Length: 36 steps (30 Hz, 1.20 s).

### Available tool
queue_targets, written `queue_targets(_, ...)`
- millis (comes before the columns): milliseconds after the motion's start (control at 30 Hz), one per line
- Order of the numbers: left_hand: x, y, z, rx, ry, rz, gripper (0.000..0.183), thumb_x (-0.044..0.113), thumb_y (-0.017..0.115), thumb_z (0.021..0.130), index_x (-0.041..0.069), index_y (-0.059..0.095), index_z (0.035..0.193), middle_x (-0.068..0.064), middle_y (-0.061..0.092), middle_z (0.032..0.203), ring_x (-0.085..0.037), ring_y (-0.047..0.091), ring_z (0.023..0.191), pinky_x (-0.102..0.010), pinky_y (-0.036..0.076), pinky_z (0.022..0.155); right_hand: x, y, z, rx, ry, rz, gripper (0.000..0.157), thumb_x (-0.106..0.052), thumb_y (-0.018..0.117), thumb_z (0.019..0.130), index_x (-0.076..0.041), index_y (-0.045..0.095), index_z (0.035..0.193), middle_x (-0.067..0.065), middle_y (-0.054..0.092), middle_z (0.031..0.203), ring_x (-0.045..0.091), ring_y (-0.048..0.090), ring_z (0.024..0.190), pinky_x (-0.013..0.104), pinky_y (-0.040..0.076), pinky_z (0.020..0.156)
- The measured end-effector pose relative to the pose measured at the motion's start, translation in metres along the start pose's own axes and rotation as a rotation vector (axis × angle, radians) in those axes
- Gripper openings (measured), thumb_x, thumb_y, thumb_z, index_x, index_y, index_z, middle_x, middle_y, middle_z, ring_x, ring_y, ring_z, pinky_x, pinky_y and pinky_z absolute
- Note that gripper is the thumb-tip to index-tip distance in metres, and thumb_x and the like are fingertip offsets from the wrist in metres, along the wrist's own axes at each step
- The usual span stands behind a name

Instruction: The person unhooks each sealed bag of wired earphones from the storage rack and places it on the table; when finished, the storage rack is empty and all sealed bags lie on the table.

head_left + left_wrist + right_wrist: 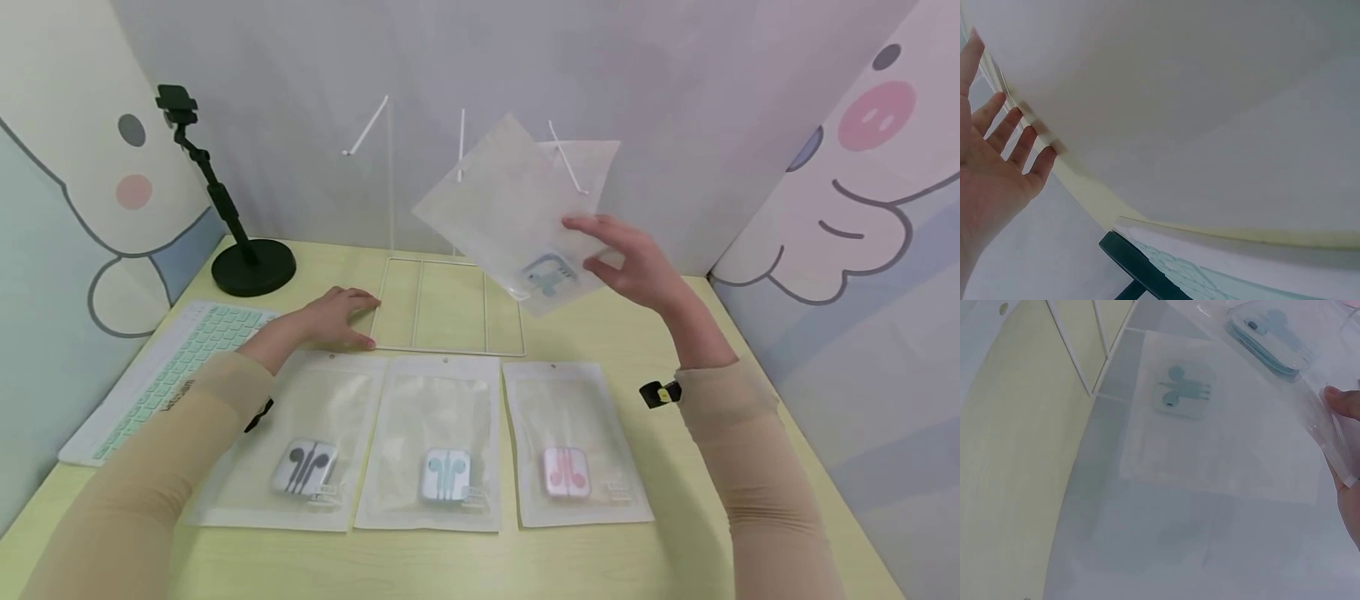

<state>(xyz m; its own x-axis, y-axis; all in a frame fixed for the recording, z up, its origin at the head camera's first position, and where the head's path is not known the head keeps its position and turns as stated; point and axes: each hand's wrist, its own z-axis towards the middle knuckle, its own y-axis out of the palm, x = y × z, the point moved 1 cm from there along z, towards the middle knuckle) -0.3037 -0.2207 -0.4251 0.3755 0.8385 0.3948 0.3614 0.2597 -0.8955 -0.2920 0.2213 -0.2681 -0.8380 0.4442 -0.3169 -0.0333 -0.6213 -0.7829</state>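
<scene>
The right hand (633,262), at the right of centre in the head view, pinches the edge of a translucent zip pouch (487,200) between thumb and fingers. This pouch is tilted in the air in the upper middle of the frame, with a light-blue cased earphone set (550,273) near its lower corner. Just behind it is a second pouch (600,158), also with light-blue earphones in the right wrist view; the right-hand prong (567,157) of a white wire display rack (486,317) crosses in front of it. Whether it hangs on that prong cannot be told.

The left hand (333,318), left of centre, has its fingers spread and relaxed, fingertips touching the left edge of the rack's base; it has hold of nothing.

Across the lower middle, three more pouches lie in a row on the pale wooden bench (420,567): the left pouch (341,400) with dark-grey earphones, the middle pouch (442,400) with light-blue, and the right pouch (558,404) with pink. A white keyboard with mint keys (172,375) lies at the left, and a black phone stand (253,267) rises at upper left.
</scene>
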Motion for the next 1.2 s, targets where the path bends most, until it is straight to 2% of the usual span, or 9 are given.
queue_targets(633, 0.001, 0.000, 0.000, -0.001, -0.006, 0.010, 0.088, 0.051, 0.072, 0.078, 0.008, 0.035, 0.146, -0.020, 0.028, 0.150, -0.045, 0.022, 0.134, -0.062, 0.023, 0.106, -0.012, -0.008, -0.007, -0.004, -0.046, 0.022, 0.063, 0.022, 0.067, 0.072, -0.002, 0.056, 0.129, 0.011, 0.057, 0.132, 0.010, 0.047, 0.125, 0.018, 0.036, 0.101)
queue_targets(933, 0.000, 0.000, -0.001, -0.001, -0.006, 0.000, 0.088, 0.051, 0.072, 0.078, 0.009, 0.035, 0.146, -0.019, 0.028, 0.150, -0.044, 0.022, 0.134, -0.062, 0.023, 0.106, -0.022, -0.013, -0.006, 0.002, -0.056, 0.021, 0.063, 0.022, 0.068, 0.071, -0.002, 0.057, 0.128, 0.012, 0.058, 0.130, 0.009, 0.049, 0.121, 0.017, 0.038, 0.098)
queue_targets(1067, 0.000, 0.000, 0.000, -0.003, -0.011, 0.001, 0.088, 0.051, 0.072, 0.078, 0.009, 0.036, 0.146, -0.019, 0.029, 0.150, -0.043, 0.022, 0.135, -0.061, 0.024, 0.106, -0.024, -0.016, -0.005, 0.003, -0.093, 0.037, 0.062, 0.022, 0.068, 0.071, 0.000, 0.057, 0.127, 0.007, 0.059, 0.130, 0.008, 0.050, 0.120, 0.020, 0.037, 0.100)
queue_targets(1200, 0.000, 0.000, 0.000, -0.006, -0.014, 0.006, 0.088, 0.052, 0.072, 0.078, 0.010, 0.036, 0.146, -0.018, 0.029, 0.150, -0.042, 0.023, 0.135, -0.061, 0.023, 0.106, -0.024, -0.022, -0.007, 0.004, -0.104, 0.031, 0.062, 0.022, 0.068, 0.070, 0.001, 0.057, 0.127, -0.001, 0.057, 0.132, 0.006, 0.050, 0.122, 0.027, 0.032, 0.108)
